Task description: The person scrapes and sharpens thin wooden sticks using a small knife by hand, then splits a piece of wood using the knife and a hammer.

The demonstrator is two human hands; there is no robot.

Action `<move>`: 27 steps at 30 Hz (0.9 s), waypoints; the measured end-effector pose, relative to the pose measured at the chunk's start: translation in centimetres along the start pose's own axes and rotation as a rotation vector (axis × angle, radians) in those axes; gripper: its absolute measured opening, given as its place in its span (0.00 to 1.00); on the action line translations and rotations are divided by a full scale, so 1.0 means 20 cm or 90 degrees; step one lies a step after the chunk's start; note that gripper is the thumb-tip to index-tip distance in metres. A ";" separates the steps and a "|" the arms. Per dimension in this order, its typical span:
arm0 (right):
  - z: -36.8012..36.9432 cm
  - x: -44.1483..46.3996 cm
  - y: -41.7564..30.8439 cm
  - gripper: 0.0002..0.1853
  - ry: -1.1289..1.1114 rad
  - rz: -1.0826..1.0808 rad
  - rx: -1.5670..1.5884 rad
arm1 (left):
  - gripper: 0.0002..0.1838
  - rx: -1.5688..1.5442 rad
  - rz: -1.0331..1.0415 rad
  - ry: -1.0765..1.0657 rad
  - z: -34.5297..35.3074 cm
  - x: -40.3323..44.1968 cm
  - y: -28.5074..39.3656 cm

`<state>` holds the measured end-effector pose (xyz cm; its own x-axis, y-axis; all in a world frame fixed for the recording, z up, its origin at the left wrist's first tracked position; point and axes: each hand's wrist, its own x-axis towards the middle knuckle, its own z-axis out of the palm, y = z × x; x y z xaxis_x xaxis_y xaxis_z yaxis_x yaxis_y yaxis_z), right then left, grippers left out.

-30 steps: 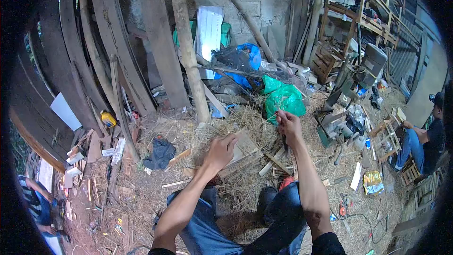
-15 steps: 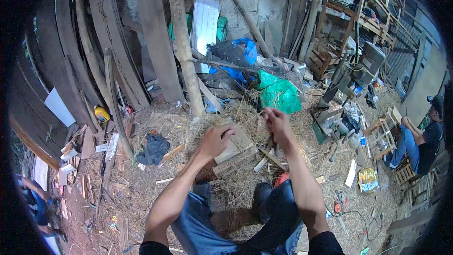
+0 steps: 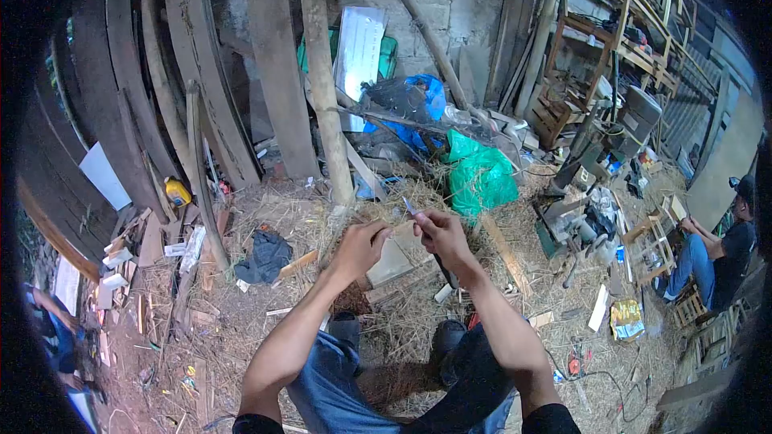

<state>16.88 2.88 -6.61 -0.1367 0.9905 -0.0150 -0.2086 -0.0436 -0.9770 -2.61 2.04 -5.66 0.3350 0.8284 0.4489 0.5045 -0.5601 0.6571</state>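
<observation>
My right hand (image 3: 444, 238) is closed around a knife (image 3: 411, 206). The short pale blade points up and away past the fingers, and a dark handle end sticks out below the palm. Just to its left, my left hand (image 3: 359, 251) has thumb and fingertips pinched together. Whatever those fingertips hold, if anything, is too small to make out. The hands are close but apart. Beneath and between them a flat wooden board (image 3: 389, 264) lies on the straw-covered ground, near my feet.
A green plastic bag (image 3: 481, 177) lies ahead, by a wooden post (image 3: 323, 80). A dark cloth (image 3: 264, 257) is on the left, a yellow packet (image 3: 626, 320) on the right. One person (image 3: 718, 245) sits at far right; another person's arm (image 3: 55, 311) shows at far left.
My right hand has moved left and slightly down, closer to my left hand, and the knife blade now shows more clearly. My left hand has shifted slightly.
</observation>
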 end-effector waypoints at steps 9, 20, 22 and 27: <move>-0.13 0.06 -0.03 0.12 0.072 -0.003 0.008 | 0.08 0.027 0.037 0.019 0.05 -0.01 0.04; -0.47 0.01 0.01 0.12 0.298 -0.136 -0.174 | 0.10 -0.006 -0.141 0.132 -0.08 -0.04 -0.04; -0.43 0.04 0.05 0.12 0.245 -0.204 -0.311 | 0.09 -0.003 -0.135 0.141 -0.03 -0.02 -0.08; -0.35 0.05 0.07 0.09 0.135 -0.323 -0.493 | 0.08 -0.048 -0.154 0.127 0.03 0.00 -0.11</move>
<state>23.14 4.73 -9.55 -0.0112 0.8736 0.4866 0.5162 0.4218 -0.7454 -3.22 3.24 -7.52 0.0467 0.9241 0.3794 0.4876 -0.3525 0.7987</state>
